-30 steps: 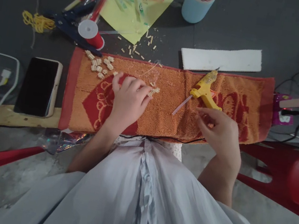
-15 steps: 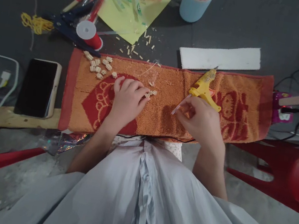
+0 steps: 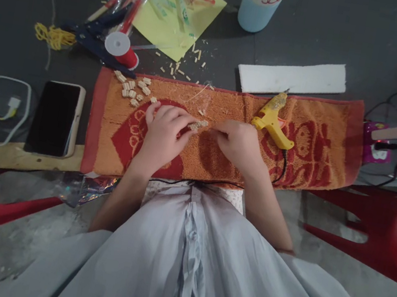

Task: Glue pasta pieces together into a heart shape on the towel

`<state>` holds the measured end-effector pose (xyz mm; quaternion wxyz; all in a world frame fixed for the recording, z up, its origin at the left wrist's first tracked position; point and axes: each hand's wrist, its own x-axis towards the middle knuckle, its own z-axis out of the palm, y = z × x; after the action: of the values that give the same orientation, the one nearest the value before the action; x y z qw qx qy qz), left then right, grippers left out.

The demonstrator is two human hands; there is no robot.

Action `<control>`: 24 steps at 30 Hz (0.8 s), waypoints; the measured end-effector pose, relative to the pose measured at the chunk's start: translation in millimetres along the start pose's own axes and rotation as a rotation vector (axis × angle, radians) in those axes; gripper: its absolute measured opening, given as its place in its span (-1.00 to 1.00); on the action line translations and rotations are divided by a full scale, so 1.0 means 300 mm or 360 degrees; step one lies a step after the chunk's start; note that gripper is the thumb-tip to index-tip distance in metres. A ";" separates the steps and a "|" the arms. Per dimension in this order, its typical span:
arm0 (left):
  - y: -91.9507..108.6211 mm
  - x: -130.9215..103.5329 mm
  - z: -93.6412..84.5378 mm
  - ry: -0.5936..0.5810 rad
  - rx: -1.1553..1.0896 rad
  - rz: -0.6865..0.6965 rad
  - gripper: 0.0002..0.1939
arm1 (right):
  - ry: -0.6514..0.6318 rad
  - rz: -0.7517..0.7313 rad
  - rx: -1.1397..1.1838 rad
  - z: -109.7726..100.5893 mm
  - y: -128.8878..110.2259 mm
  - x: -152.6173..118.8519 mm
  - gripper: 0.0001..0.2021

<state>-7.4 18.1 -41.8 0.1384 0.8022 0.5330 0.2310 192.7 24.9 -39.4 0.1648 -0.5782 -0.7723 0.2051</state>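
- The camera sits on the wearer's head, looking forward and steeply down.
- From above, quite near, it sees the left hand [image 3: 165, 135] and the right hand [image 3: 240, 145].
- This single view includes also the surface [image 3: 317, 31] and the lap [image 3: 167, 244].

Both hands are palm-down, fingertips close but apart — the left hand [image 3: 167, 130] has thumb and forefinger pinched together, its other fingers curved and spread; the right hand [image 3: 239, 142] curls inward, thumb tucked by the index — forearms angling in from either side.
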 end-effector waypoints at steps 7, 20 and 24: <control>-0.040 0.016 -0.054 0.0098 0.0195 -0.0178 -0.82 | 0.0176 0.0111 0.0182 -0.088 0.079 -0.119 -0.75; -0.007 0.031 0.010 -0.0063 0.0112 -0.0068 -0.83 | 0.0178 0.0581 -0.0079 -0.189 0.171 -0.287 -0.72; -0.013 0.020 0.026 -0.0163 0.0128 0.0007 -0.79 | 0.0313 0.0606 -0.0070 -0.212 0.178 -0.301 -0.70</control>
<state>-4.4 25.4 -49.1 0.1327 0.8189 0.5324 0.1683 293.0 -40.5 -13.1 0.1851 -0.7343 -0.6337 0.1581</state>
